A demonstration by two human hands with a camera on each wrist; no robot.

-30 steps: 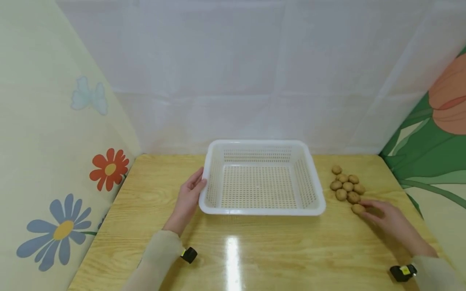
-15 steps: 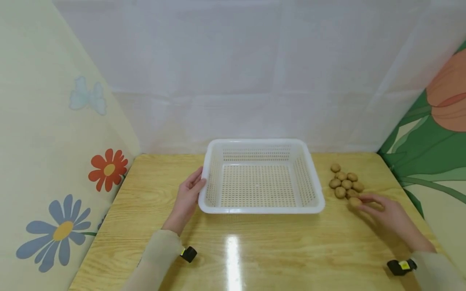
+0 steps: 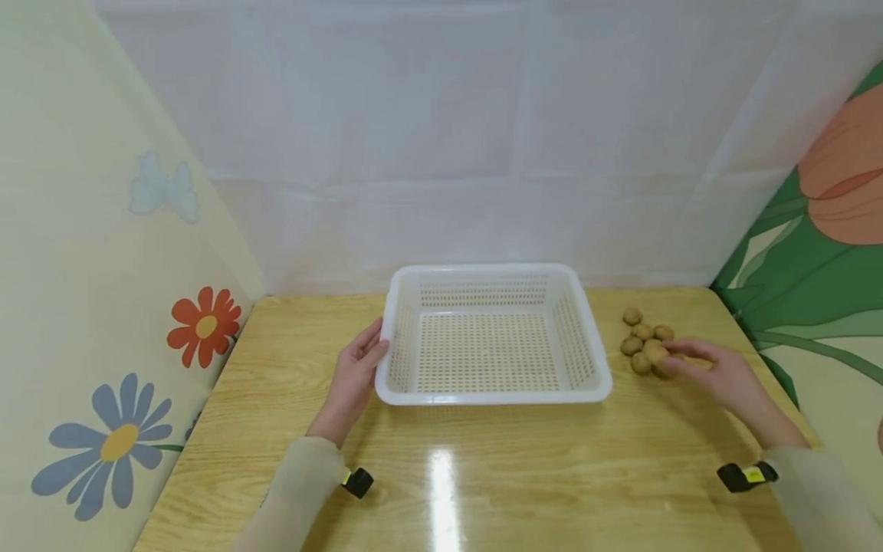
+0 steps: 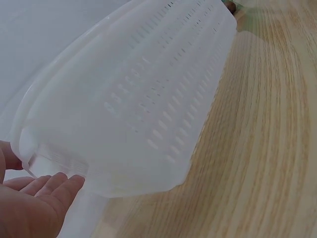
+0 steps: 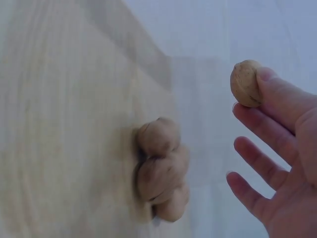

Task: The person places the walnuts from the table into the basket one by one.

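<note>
With right hand (image 3: pixel 731 376), pinching walnut (image 5: pixel 245 84), apart from walnut pile (image 5: pixel 159 174) near same hand; with left hand (image 3: pixel 352 377), gripping basket (image 3: pixel 490 399) by nearest rim; lying left of pinched walnut, lengthwise from left hand toward right hand; nearer to left hand.

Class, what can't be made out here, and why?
Head view: exact count of loose walnuts; the right hand covers some.
Left wrist view: inside of the basket, hidden by its wall; part of the left hand, cut by the edge.
Right wrist view: loose walnuts' markings, blurred.
</note>
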